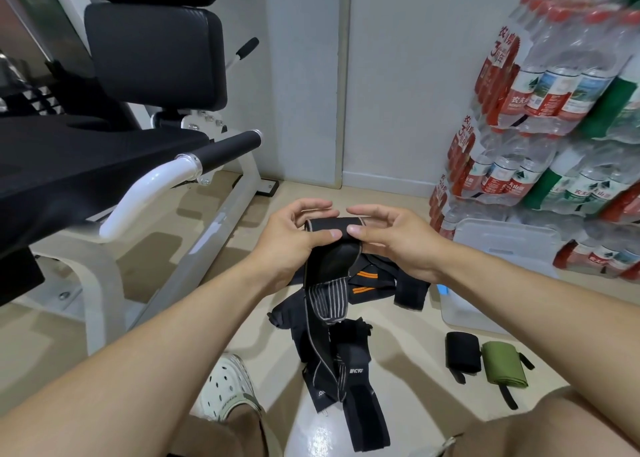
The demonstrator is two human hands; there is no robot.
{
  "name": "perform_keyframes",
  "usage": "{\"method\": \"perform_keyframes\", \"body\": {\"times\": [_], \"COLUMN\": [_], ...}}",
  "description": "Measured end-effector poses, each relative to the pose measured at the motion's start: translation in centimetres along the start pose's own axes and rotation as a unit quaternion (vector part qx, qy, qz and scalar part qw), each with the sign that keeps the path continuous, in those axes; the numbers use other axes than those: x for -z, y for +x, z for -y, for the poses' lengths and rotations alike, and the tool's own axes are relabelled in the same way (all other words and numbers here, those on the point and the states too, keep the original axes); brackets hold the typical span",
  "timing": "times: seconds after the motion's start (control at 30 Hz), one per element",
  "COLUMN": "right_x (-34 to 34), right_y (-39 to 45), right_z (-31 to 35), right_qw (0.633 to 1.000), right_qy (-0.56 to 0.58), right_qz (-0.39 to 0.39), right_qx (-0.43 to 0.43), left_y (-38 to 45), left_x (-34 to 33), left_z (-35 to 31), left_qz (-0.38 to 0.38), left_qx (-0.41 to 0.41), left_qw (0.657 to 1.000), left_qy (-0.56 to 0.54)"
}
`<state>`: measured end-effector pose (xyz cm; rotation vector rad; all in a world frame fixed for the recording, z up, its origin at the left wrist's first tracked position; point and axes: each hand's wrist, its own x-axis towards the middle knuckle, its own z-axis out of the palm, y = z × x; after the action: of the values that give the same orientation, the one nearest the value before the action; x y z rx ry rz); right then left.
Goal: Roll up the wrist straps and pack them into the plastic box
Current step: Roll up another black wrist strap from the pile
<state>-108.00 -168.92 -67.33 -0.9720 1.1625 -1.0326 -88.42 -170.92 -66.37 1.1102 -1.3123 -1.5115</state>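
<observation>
A black wrist strap (325, 269) with grey stripes hangs from both hands, its top end curled into a small roll. My left hand (294, 238) pinches the roll's left end between thumb and fingers. My right hand (391, 238) pinches its right end. Below them a loose pile of black straps (346, 363), some with orange stripes, lies on the floor. A rolled black strap (462, 352) and a rolled green strap (502, 365) lie side by side at the right. The clear plastic box (464, 313) sits on the floor behind my right forearm, partly hidden.
A white and black gym machine (145, 166) with a padded seat fills the left. Shrink-wrapped packs of water bottles (540, 124) are stacked at the right, a translucent lid (505, 238) leaning on them. My shoe (228, 384) and knees are at the bottom.
</observation>
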Motion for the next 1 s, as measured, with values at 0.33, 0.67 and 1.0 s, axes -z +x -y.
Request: {"method": "perform_keyframes", "body": {"times": [0.33, 0.67, 1.0], "right_x": [-2.2, -4.3, -4.0], "right_y": [-0.1, 0.2, -1.1], "right_z": [-0.6, -2.3, -0.6], "right_qw": [0.989, 0.982, 0.982], "right_qy": [0.046, -0.077, -0.119], "right_qz": [-0.136, -0.168, -0.145], "right_qx": [0.023, 0.041, 0.034], "left_y": [0.0, -0.2, -0.4], "left_x": [-0.6, -0.9, -1.1], "left_z": [-0.1, 0.1, -0.1], "left_qz": [-0.039, -0.035, -0.025], "left_qx": [0.002, 0.014, 0.009], "left_qw": [0.999, 0.999, 0.998], "left_qy": [-0.03, 0.03, 0.064]}}
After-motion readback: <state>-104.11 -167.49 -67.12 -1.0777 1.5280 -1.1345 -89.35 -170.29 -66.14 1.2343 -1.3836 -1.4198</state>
